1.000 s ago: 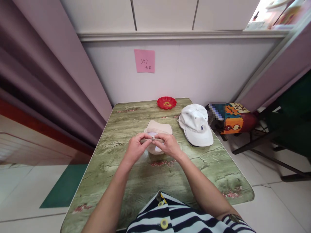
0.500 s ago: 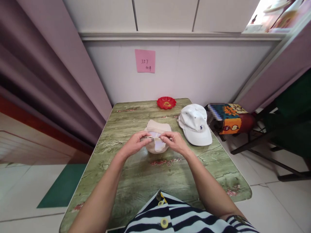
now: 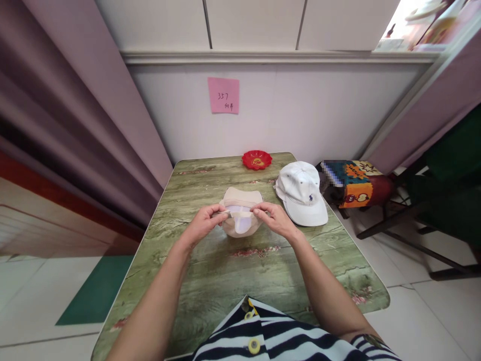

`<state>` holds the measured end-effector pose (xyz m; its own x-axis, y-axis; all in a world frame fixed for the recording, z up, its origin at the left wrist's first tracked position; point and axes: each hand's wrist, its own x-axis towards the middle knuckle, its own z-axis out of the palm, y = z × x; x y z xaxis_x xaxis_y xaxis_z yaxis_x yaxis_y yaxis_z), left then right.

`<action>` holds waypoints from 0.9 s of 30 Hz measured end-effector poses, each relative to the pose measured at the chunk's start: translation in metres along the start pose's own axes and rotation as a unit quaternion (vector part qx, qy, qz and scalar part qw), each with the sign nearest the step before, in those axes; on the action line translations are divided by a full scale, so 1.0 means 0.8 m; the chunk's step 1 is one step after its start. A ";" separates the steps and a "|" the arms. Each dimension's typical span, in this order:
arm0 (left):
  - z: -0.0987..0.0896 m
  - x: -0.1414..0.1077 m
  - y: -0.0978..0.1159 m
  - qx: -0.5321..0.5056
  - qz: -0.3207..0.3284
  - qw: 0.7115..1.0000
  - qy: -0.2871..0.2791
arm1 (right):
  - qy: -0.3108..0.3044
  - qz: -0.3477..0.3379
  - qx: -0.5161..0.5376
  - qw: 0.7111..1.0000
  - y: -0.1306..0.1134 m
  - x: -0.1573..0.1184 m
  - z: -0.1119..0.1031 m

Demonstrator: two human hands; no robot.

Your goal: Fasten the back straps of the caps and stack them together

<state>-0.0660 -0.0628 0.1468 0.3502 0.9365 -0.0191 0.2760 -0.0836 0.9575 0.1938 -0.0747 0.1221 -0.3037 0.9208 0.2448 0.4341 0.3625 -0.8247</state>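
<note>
A beige cap (image 3: pixel 243 196) lies upside down on the green wood-patterned table (image 3: pixel 210 281), its brim toward the wall and its pale inside showing. My left hand (image 3: pixel 207 220) pinches the cap's left edge between thumb and fingers. On the opposite side, my right hand (image 3: pixel 273 217) grips the right edge the same way. To the right of my right hand sits a white cap (image 3: pixel 300 188) with a small dark logo, crown up, brim toward me.
A red scalloped dish (image 3: pixel 257 160) is near the table's back edge. Pink paper (image 3: pixel 223 95) is stuck on the wall behind. Right of the table stand a stool with a colourful cover (image 3: pixel 356 193) and dark chair legs (image 3: pixel 406 250).
My hands have moved slightly apart along the beige cap's edge, the left hand leftward and the right hand a little rightward. More of the cap's inside shows between them.
</note>
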 end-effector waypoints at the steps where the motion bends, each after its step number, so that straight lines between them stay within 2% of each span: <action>1: -0.001 -0.001 0.001 0.009 0.008 1.000 -0.010 | -0.015 -0.003 -0.010 1.000 -0.001 -0.001 -0.002; 4: -0.005 -0.001 0.005 0.061 0.029 0.997 -0.037 | -0.043 -0.010 -0.019 0.999 -0.001 -0.001 -0.005; 9: -0.011 0.000 0.007 0.136 0.054 0.988 -0.038 | -0.048 -0.033 -0.006 0.998 0.005 0.004 -0.010; 13: -0.013 -0.009 0.018 0.212 0.103 0.972 -0.016 | -0.043 -0.006 0.004 0.999 0.006 0.000 -0.019; 15: -0.014 -0.017 0.030 0.216 0.124 0.968 -0.015 | -0.044 0.010 0.035 0.998 0.002 -0.004 -0.026; 17: -0.015 -0.025 0.042 0.168 0.111 0.979 -0.035 | -0.059 0.023 0.085 0.994 -0.003 -0.006 -0.033; 19: -0.015 -0.032 0.053 0.090 0.071 0.992 -0.057 | -0.072 0.034 0.142 0.987 -0.009 -0.008 -0.038; 22: -0.014 -0.040 0.064 -0.028 0.030 0.997 -0.064 | -0.075 0.038 0.243 0.966 -0.017 -0.008 -0.045; 24: -0.013 -0.043 0.068 -0.111 0.021 0.992 -0.055 | -0.095 0.039 0.329 0.939 -0.019 -0.009 -0.048; 27: -0.009 -0.045 0.073 -0.238 0.010 0.971 -0.010 | -0.179 0.055 0.448 0.875 -0.016 -0.014 -0.051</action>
<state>-0.0686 -0.0993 0.2056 0.3689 0.9295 -0.0006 -0.1752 0.0702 0.9820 0.2263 -0.0840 0.1504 -0.6170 0.7810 0.0968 -0.3121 -0.1300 -0.9411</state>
